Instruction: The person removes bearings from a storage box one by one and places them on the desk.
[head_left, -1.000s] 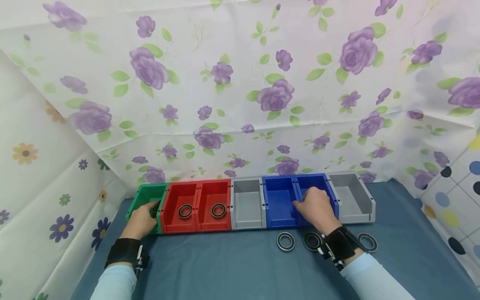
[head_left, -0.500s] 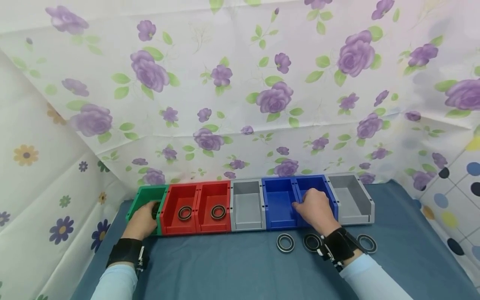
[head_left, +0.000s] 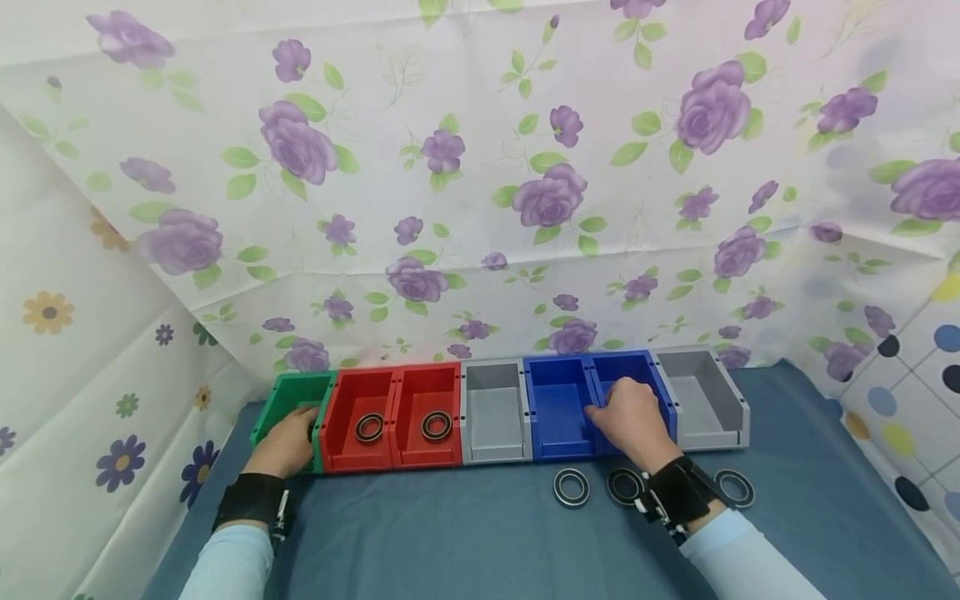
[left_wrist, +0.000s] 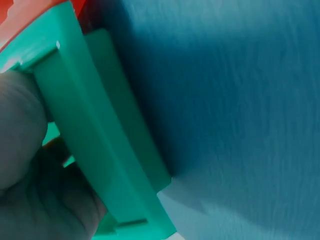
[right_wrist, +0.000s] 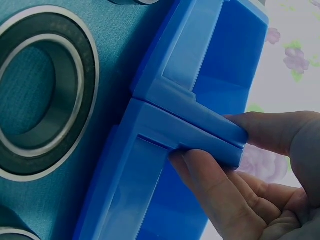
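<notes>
My left hand (head_left: pixel 281 444) reaches into the green bin (head_left: pixel 296 388) at the row's left end. In the left wrist view, its thumb and fingers are by the green bin's front wall (left_wrist: pixel 90 125); the fingertips are hidden, and whether they hold anything cannot be seen. My right hand (head_left: pixel 636 417) pinches the adjoining side walls of two blue bins, the left one (head_left: pixel 558 408) and the right one (head_left: pixel 618 365). The right wrist view shows the thumb in one blue bin and fingers in the other. A ball bearing (right_wrist: pixel 89 75) lies close by on the cloth.
Two red bins (head_left: pixel 356 390) hold one bearing (head_left: pixel 358 427) each. A grey bin (head_left: pixel 495 408) stands mid-row, another grey bin (head_left: pixel 697 400) at the right end. Three bearings (head_left: pixel 558 488) lie on the blue cloth (head_left: pixel 450 533) before the bins. A floral curtain (head_left: pixel 480 208) hangs behind.
Half a second ago a dark bearing showed at my left fingers in the green bin; now it is out of sight and the fingers sit lower. The right hand has stayed put.
</notes>
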